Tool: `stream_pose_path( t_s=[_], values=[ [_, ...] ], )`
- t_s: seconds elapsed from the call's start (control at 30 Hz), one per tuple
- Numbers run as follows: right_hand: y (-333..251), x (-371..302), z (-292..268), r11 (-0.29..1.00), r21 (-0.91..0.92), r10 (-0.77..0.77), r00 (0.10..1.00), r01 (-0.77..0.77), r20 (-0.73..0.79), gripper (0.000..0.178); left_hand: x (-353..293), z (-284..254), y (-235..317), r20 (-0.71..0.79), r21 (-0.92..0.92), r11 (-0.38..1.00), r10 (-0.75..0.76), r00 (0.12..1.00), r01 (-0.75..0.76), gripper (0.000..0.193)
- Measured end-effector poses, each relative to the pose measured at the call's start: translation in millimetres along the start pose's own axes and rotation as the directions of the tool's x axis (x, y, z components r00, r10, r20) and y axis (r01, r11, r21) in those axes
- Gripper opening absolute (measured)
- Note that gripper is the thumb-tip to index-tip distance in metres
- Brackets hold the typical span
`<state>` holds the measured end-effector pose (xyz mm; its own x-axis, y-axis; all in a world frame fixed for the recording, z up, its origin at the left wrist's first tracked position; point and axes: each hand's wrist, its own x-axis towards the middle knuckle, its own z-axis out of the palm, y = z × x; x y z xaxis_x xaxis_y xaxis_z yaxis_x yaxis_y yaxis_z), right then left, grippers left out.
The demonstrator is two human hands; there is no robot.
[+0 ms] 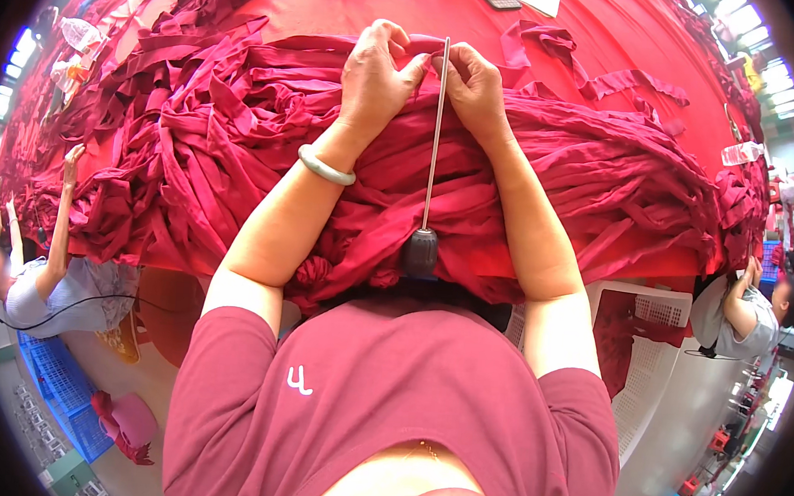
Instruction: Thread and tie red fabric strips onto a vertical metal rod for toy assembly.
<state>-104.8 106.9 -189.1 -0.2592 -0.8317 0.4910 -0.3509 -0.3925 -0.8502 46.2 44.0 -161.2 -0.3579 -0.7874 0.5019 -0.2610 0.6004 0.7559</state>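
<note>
Left hand (371,74) & right hand (475,89) are both pinching a soft dark-red fabric strip (425,48) shut-tight around a thin stiff metal rod w/ black handle (435,132). Cloth's probably limp, light, slippy; best gripping near the rod tip.

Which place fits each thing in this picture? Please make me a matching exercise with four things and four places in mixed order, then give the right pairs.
Things:
1. thin metal rod
2. pale green bangle
3. white plastic basket
4. blue crate

Places:
A. on the floor at the lower left
B. between the left hand and the right hand, over the dark red fabric strips
C. below the table edge on the right
D. around the left wrist

Pairs: 1-B, 2-D, 3-C, 4-A
</note>
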Motion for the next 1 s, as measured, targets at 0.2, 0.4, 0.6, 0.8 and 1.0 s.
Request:
stream_pose_path(
  t_s=[0.2,0.4,0.6,0.8,1.0],
  values=[
    [-14,-1,2,0.997,-0.048,0.056,0.998,-0.054,0.038,0.013,-4,0,-5,0.055,-0.231,0.969,0.108,0.993,-0.092,0.010],
    [-13,-2,-4,0.999,0.006,0.041,0.999,-0.041,0.022,0.018,-6,-6,-1,0.388,-0.626,0.681,-0.150,0.909,0.380,0.014],
    [-18,7,-8,0.999,0.044,-0.019,0.996,0.015,0.088,0.011,-4,-7,3,0.390,-0.663,0.648,-0.128,0.912,0.375,0.009],
    [-63,18,-17,0.809,-0.555,-0.237,0.972,0.194,-0.004,0.011,18,2,18,0.065,-0.380,0.924,0.079,0.995,-0.048,0.011],
    [-75,7,-3,0.786,-0.500,-0.453,0.889,0.363,-0.066,0.008,4,-10,41,-0.113,-0.241,0.942,0.212,0.971,-0.233,0.005]
  ],
)
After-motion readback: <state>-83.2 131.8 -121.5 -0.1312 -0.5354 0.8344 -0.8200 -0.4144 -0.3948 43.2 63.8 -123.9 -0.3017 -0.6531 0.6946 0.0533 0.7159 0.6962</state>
